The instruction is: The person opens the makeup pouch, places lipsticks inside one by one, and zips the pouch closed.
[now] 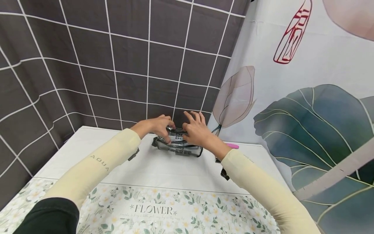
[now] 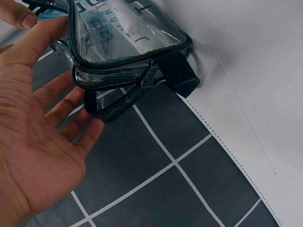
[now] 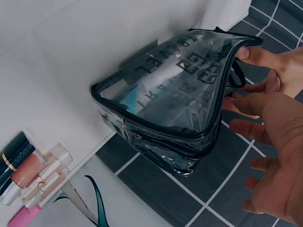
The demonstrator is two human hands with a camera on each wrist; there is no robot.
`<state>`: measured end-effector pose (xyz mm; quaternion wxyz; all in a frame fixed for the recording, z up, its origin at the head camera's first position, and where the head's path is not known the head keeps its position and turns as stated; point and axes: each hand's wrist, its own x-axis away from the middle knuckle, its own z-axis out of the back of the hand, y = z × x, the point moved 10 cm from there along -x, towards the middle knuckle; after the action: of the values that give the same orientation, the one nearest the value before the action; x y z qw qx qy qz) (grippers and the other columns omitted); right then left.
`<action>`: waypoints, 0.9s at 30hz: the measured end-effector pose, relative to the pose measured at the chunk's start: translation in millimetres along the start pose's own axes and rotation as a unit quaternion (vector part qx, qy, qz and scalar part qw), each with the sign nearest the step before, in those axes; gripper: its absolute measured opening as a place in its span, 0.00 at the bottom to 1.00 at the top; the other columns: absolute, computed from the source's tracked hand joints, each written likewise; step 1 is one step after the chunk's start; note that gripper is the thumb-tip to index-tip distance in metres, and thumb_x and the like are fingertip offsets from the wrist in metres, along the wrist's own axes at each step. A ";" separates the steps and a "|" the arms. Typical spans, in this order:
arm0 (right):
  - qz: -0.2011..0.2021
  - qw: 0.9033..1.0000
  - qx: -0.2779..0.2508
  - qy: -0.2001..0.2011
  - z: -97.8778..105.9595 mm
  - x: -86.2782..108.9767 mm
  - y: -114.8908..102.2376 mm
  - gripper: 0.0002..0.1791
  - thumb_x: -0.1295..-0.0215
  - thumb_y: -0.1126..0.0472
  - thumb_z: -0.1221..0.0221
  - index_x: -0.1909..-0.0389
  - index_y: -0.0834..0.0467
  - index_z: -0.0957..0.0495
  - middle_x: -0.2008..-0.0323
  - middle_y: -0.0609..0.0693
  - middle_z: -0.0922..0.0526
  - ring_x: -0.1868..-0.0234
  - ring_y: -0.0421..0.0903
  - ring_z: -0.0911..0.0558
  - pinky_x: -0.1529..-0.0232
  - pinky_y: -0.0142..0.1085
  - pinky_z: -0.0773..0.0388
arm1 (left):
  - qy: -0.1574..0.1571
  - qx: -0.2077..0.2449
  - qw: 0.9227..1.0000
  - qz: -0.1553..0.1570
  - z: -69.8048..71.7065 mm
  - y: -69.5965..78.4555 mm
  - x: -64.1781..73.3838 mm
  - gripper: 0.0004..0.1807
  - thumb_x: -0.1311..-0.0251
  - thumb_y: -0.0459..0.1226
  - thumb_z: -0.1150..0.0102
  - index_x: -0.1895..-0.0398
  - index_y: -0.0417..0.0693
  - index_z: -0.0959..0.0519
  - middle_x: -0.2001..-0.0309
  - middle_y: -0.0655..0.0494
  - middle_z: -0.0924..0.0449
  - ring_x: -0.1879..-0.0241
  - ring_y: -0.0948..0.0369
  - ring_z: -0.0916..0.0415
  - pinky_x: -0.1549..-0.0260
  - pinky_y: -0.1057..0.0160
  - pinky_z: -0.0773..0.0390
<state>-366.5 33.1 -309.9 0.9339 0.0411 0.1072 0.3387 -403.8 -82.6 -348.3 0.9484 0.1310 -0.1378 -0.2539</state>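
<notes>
A clear toiletry bag [image 1: 182, 148] with black piping and black lettering stands near the back edge of the white table. My left hand [image 1: 159, 127] grips its upper edge; in the right wrist view the thumb [image 3: 251, 54] lies over the rim. In the left wrist view its fingers [image 2: 66, 101] reach behind the bag. My right hand [image 1: 197, 130] is at the bag's top right, its fingers spread and its thumb close to the rim. Something light and bluish shows through the bag's clear wall [image 3: 165, 90].
Several cosmetic tubes [image 3: 33, 172] and a pink item [image 3: 23, 216] lie to the right of the bag. A dark grid-patterned cloth [image 1: 128, 55] hangs behind the table. Leaf-printed fabric [image 1: 306, 130] hangs on the right. A flower-patterned cover [image 1: 163, 211] lies along the front.
</notes>
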 end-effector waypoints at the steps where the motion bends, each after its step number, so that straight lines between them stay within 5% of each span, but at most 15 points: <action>1: 0.001 1.000 0.000 0.002 0.7 0.2 0.3 0.11 0.22 0.51 0.31 0.51 0.54 0.09 0.10 0.65 0.41 0.12 0.74 0.41 0.14 0.75 0.45 | 0.000 0.000 1.000 0.000 0.1 0.0 0.0 0.43 0.41 0.50 0.18 0.23 0.46 0.20 0.24 0.44 0.28 0.31 0.48 0.35 0.23 0.42 0.26; 27: -0.007 0.999 -0.018 0.026 10.5 18.8 30.9 0.08 0.20 0.58 0.37 0.59 0.53 0.11 0.12 0.67 0.38 0.13 0.76 0.40 0.15 0.77 0.46 | 0.012 -0.004 1.000 -0.008 0.4 2.0 -0.4 0.44 0.43 0.50 0.17 0.23 0.45 0.19 0.26 0.44 0.26 0.30 0.48 0.35 0.22 0.43 0.26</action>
<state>-369.3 68.8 -298.3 0.9336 0.0147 0.1252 0.3353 -403.3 -80.7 -347.3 0.9483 0.1315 -0.1248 -0.2604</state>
